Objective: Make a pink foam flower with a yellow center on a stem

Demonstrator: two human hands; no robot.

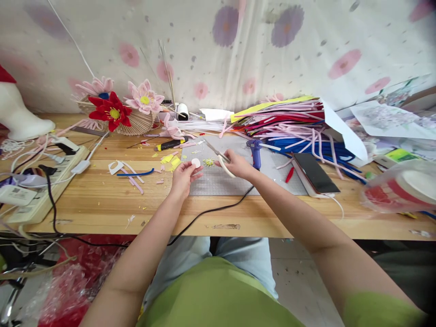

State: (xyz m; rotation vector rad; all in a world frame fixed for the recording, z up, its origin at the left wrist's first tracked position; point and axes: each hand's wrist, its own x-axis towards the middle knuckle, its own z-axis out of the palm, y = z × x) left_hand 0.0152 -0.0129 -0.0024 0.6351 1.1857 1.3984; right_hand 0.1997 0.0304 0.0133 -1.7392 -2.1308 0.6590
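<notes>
Between the fingertips of my left hand (185, 178) is a small round white disc (195, 162). My right hand (237, 164) grips a pair of scissors (213, 148) with cream handles, its blades pointing up and to the left. On the grey cutting mat (218, 188), a small yellow-green stamen piece (208, 162) lies between the two hands. Yellow scraps (170, 160) are scattered left of the mat. A blue glue gun (255, 153) stands just beyond my right hand.
Red and pink pipe-cleaner flowers (114, 111) stand at the back left, above a power strip (44, 190). Bundled pipe cleaners (289, 122) fill the back right. A phone (316, 173) lies right of the mat. A black cable (207, 211) crosses the table's front.
</notes>
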